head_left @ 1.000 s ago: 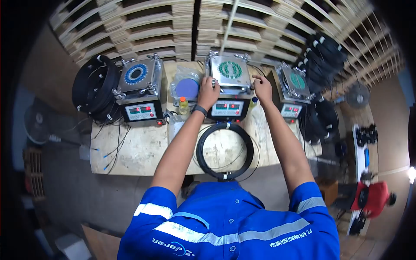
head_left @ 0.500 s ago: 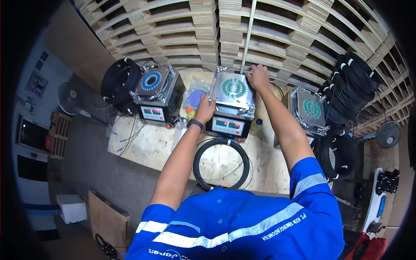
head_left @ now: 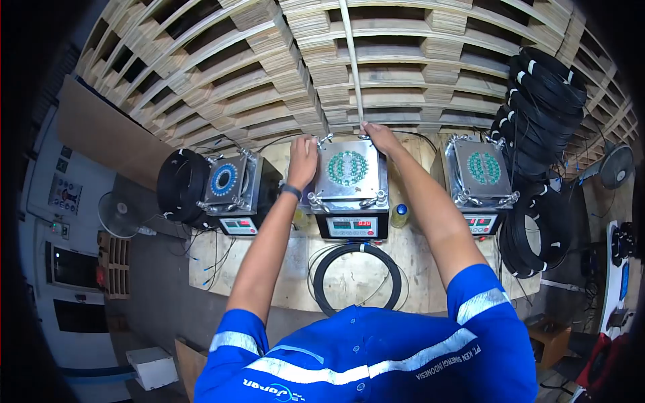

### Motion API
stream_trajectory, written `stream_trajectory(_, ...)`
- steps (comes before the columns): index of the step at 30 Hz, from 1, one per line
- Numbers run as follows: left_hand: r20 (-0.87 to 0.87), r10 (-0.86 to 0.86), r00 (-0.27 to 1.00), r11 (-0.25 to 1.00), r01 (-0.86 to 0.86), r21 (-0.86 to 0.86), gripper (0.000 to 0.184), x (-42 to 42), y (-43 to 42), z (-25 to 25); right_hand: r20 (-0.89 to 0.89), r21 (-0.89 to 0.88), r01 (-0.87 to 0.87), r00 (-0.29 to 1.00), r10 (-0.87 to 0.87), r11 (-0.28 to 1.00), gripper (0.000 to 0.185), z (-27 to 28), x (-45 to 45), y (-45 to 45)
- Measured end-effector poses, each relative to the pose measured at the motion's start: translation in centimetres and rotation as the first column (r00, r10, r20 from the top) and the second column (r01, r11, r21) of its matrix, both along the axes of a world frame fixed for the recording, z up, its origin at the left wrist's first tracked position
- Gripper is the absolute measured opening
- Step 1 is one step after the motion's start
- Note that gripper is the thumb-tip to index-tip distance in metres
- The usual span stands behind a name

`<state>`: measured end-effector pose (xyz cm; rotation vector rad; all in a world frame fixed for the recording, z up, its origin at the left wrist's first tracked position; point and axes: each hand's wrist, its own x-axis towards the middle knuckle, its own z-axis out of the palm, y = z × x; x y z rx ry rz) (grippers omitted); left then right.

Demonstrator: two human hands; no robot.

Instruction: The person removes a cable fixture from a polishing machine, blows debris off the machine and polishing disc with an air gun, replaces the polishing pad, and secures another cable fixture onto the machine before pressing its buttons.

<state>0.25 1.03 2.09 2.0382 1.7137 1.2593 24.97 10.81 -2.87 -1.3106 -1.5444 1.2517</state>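
Observation:
In the head view, a box-shaped machine (head_left: 353, 227) with a digital display stands before me. Its square metal plate (head_left: 327, 176) carries a ring of small green parts (head_left: 347, 167). By the plate's back left corner is my left hand (head_left: 304, 161), fingers curled together beside a metal corner clamp (head_left: 325, 140); what they grip, if anything, is hidden. My right hand (head_left: 381, 139) reaches to the back right corner with its fingers pinched at the clamp there, their contact unclear. Two more clamps (head_left: 371, 202) show at the plate's front edge.
Similar machines stand left (head_left: 236, 225) and right (head_left: 478, 224). A black cable coil (head_left: 321, 290) lies on the wooden table (head_left: 289, 269) in front. A blue-capped bottle (head_left: 400, 215) stands beside the centre machine. Stacked cable coils (head_left: 543, 114) rise at right; wooden pallets (head_left: 403, 77) line the back.
My left hand has moved from the plate's front left corner to its back left corner. My right hand stays at the back right corner. The camera view has shifted.

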Motion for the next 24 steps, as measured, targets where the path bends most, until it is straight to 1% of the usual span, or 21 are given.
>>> stream_trajectory(2, -0.148, -0.012, 0.989, 0.994, 0.028, 0.106, 0.045, 0.4, 4.3, -0.2, -0.001, 0.021, 0.028, 1.000, -0.028, 0.999, 0.050, 0.4, -0.2, -0.3)
stream_trajectory(3, -0.149, -0.097, 0.984, 0.982, 0.070, -0.176, 0.048, 0.6, 6.0, 0.2, -0.004, -0.006, 0.025, 1.000, -0.025, 1.000, 0.050, 0.6, -0.1, -0.4)
stream_trajectory(4, -0.124, -0.181, 0.976, 0.888, 0.108, -0.447, 0.052, 0.7, 7.0, 0.3, -0.005, -0.037, 0.022, 1.000, -0.022, 0.999, 0.050, 0.7, -0.1, -0.5)
stream_trajectory(5, -0.069, -0.210, 0.975, 0.887, 0.161, -0.432, 0.059, 1.3, 7.0, -0.5, 0.032, -0.031, 0.023, 0.999, -0.022, 0.999, 0.049, 0.9, -0.1, -0.5)
stream_trajectory(7, -0.105, -0.249, 0.963, 0.889, 0.184, -0.419, 0.058, 1.4, 7.2, -0.7, 0.092, -0.005, 0.019, 0.996, -0.018, 1.000, 0.050, 0.8, 0.2, -0.3)
stream_trajectory(8, 0.017, -0.230, 0.973, 0.883, 0.216, -0.416, 0.059, 1.1, 7.1, -0.8, 0.103, -0.014, 0.014, 0.995, -0.013, 1.000, 0.050, 0.9, 0.0, -0.2)
stream_trajectory(10, 0.146, -0.301, 0.942, 0.831, 0.334, -0.444, 0.056, 0.2, 7.2, -0.7, 0.123, 0.015, -0.016, 0.992, 0.014, 1.000, 0.050, 0.9, 0.1, 0.0)
stream_trajectory(11, 0.069, -0.311, 0.948, 0.829, 0.306, -0.468, 0.059, -0.2, 6.8, -0.8, 0.157, 0.040, -0.060, 0.986, 0.053, 0.997, 0.049, 1.2, 0.3, 0.2)
stream_trajectory(12, 0.076, -0.301, 0.951, 0.816, 0.298, -0.495, 0.063, -0.1, 5.4, 0.8, 0.216, -0.004, -0.080, 0.973, 0.079, 0.997, 0.046, 1.7, 0.4, 0.4)
stream_trajectory(13, 0.080, -0.294, 0.953, 0.802, 0.291, -0.521, 0.071, -0.1, 4.1, 1.8, 0.278, 0.113, -0.065, 0.960, 0.032, 0.991, 0.045, 1.1, 0.6, 0.9)
stream_trajectory(14, 0.068, -0.374, 0.925, 0.810, 0.361, -0.463, 0.086, -1.0, 3.1, 1.7, 0.327, 0.231, -0.054, 0.945, -0.025, 0.972, 0.044, 0.4, 0.7, 1.1)
stream_trajectory(15, 0.001, -0.427, 0.904, 0.822, 0.389, -0.416, 0.090, -1.8, 1.4, 2.1, 0.375, 0.292, -0.035, 0.923, -0.081, 0.956, 0.050, 0.6, 1.2, 0.2)
stream_trajectory(16, -0.072, -0.477, 0.876, 0.829, 0.422, -0.366, 0.095, -2.5, -0.8, 2.6, 0.361, 0.264, -0.080, 0.932, -0.021, 0.961, 0.057, 2.1, 1.4, -2.1)
stream_trajectory(17, -0.011, -0.507, 0.862, 0.784, 0.455, -0.422, 0.103, -3.3, -2.9, 3.0, 0.347, 0.238, -0.125, 0.937, 0.036, 0.963, 0.065, 4.3, 1.9, -5.3)
stream_trajectory(18, -0.036, -0.544, 0.838, 0.759, 0.474, -0.446, 0.104, -4.3, -5.0, 2.7, 0.398, 0.222, -0.292, 0.898, 0.188, 0.930, 0.082, 5.9, 2.9, -8.3)
stream_trajectory(19, -0.059, -0.579, 0.813, 0.735, 0.490, -0.468, 0.104, -5.1, -6.6, 2.3, 0.481, 0.131, -0.326, 0.847, 0.227, 0.936, 0.097, 6.1, 3.5, -11.1)
stream_trajectory(20, -0.080, -0.583, 0.808, 0.723, 0.471, -0.506, 0.105, -5.4, -8.0, 1.7, 0.448, 0.061, -0.462, 0.804, 0.390, 0.885, 0.106, 6.9, 4.3, -13.4)
stream_trajectory(21, -0.085, -0.578, 0.811, 0.742, 0.480, -0.468, 0.103, -5.4, -8.8, 0.3, 0.499, 0.029, -0.465, 0.774, 0.390, 0.885, 0.109, 6.8, 4.0, -15.9)
stream_trajectory(22, -0.087, -0.573, 0.815, 0.759, 0.488, -0.432, 0.102, -5.1, -9.5, -0.8, 0.500, 0.106, -0.441, 0.798, 0.336, 0.891, 0.107, 5.5, 3.9, -17.0)
stream_trajectory(23, 0.011, -0.512, 0.859, 0.797, 0.479, -0.368, 0.098, -4.4, -9.9, -1.9, 0.496, 0.181, -0.413, 0.822, 0.280, 0.892, 0.105, 4.3, 3.8, -17.8)
stream_trajectory(24, 0.079, -0.443, 0.893, 0.828, 0.441, -0.346, 0.096, -3.5, -10.4, -2.6, 0.453, 0.278, -0.319, 0.875, 0.169, 0.906, 0.098, 4.0, 3.2, -18.0)
